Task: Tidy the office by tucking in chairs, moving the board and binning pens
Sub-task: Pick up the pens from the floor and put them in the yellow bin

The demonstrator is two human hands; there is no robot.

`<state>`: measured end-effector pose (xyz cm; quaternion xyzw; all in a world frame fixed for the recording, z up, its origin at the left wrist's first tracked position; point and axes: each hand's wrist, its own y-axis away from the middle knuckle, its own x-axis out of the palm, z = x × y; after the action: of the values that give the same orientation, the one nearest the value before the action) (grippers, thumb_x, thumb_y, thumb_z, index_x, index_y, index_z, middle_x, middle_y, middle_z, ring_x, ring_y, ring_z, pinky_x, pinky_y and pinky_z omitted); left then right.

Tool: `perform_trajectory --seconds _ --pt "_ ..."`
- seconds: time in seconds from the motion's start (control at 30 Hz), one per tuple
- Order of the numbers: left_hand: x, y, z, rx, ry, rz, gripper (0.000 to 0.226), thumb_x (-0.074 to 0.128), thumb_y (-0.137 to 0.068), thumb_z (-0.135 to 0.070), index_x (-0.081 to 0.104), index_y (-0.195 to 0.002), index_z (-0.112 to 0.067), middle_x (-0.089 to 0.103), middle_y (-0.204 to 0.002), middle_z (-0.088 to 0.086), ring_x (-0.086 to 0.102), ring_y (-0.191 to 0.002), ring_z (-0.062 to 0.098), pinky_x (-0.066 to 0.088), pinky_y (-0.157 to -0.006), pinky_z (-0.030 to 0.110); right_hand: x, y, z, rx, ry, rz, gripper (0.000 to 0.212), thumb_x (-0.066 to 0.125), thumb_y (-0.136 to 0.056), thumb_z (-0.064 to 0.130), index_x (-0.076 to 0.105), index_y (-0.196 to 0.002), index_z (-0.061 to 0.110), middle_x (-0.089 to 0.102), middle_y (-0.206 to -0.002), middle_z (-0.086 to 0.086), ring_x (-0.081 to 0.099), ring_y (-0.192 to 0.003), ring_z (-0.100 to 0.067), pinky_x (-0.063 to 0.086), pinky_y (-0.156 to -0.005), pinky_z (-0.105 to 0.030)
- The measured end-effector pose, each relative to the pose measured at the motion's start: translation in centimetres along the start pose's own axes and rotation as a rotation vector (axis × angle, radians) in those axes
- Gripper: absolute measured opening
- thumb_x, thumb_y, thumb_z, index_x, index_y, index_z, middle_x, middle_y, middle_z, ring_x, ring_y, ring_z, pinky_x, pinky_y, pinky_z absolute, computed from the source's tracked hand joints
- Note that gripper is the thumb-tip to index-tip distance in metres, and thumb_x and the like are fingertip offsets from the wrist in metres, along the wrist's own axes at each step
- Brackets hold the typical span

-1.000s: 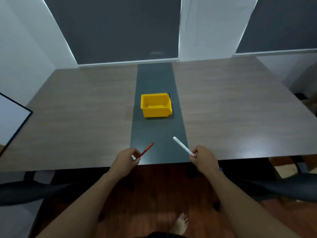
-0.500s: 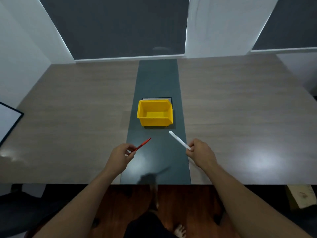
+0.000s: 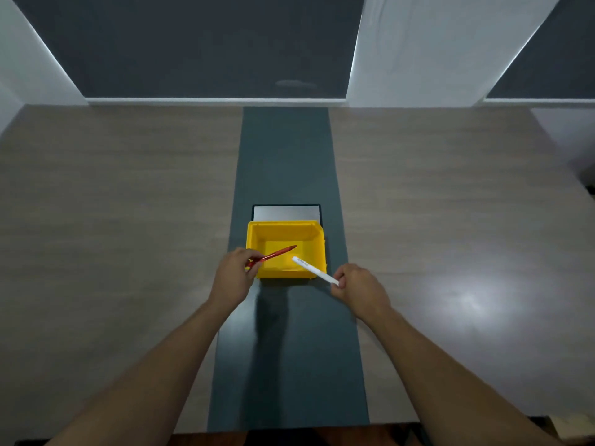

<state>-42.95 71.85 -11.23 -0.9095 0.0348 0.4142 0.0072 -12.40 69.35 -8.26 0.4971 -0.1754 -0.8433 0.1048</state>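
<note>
The red pen (image 3: 273, 254) in your left hand (image 3: 234, 277) and white pen (image 3: 314, 270) pinched in your right hand (image 3: 358, 288) both pointed tip-first over the yellow bin (image 3: 317, 239) (neither released).

Red pen (image 3: 276, 254) & white pen (image 3: 314, 270) over yellow bin (image 3: 315, 239).

1. A wide wood-grain table (image 3: 122, 239) fills the view, with a dark grey strip (image 3: 285, 162) running down its middle.
2. Dark window blinds (image 3: 193, 43) hang behind it, separated by white wall (image 3: 434, 49).
3. Light glares on the tabletop at right.
</note>
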Motion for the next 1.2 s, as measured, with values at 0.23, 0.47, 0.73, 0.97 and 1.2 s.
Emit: perform_trajectory --seconds 0.23,0.47,0.73,0.97,1.2 --pt "2.0 -6.1 1.5 0.006 -0.08 0.129 0.018 0.071 -0.101 -0.012 0.08 -0.116 -0.011 0.075 -0.117 0.014 0.067 -0.107 0.031 0.053 -0.096 0.04 1.7 -5.9 2.1 -0.033 0.103 0.077 0.022 0.075 -0.098 0.032 0.073 -0.116 0.02 0.077 -0.112 -0.007 0.072 -0.094 -0.029 0.05 -0.072 -0.033" --pt "3.8 -7.1 2.1 -0.009 -0.091 0.229 0.033 0.064 -0.106 -0.013 0.072 -0.138 -0.01 0.069 -0.141 0.014 0.065 -0.127 0.036 0.049 -0.111 0.045 2.9 -8.4 3.1 -0.128 0.086 0.113 0.038 0.066 -0.106 0.028 0.062 -0.143 0.017 0.065 -0.13 -0.012 0.069 -0.108 -0.034 0.053 -0.083 -0.038" --pt "3.1 -3.9 1.3 0.006 -0.053 0.173 0.038 0.064 -0.106 -0.017 0.067 -0.144 -0.013 0.07 -0.14 0.013 0.07 -0.119 0.034 0.056 -0.103 0.045 3.6 -5.6 2.0 -0.076 0.049 0.102 0.049 0.067 -0.107 0.036 0.059 -0.151 0.017 0.069 -0.135 -0.012 0.069 -0.118 -0.032 0.057 -0.096 -0.041" --pt "1.7 2.3 -2.1 0.027 -0.043 0.07 0.037 0.062 -0.107 -0.018 0.066 -0.144 -0.017 0.069 -0.138 0.01 0.069 -0.116 0.029 0.059 -0.101 0.045 2.8 0.6 -0.7 -0.057 0.034 0.033 0.043 0.066 -0.107 0.037 0.063 -0.146 0.018 0.071 -0.13 -0.01 0.069 -0.115 -0.028 0.056 -0.095 -0.039" --pt "1.7 10.7 -5.1 0.047 -0.047 0.007 0.036 0.061 -0.107 -0.018 0.068 -0.142 -0.017 0.071 -0.138 0.005 0.069 -0.119 0.025 0.057 -0.104 0.04 3.3 8.3 -3.7 -0.06 -0.024 -0.019 0.043 0.067 -0.105 0.035 0.064 -0.144 0.018 0.071 -0.129 -0.009 0.067 -0.119 -0.029 0.054 -0.096 -0.039"
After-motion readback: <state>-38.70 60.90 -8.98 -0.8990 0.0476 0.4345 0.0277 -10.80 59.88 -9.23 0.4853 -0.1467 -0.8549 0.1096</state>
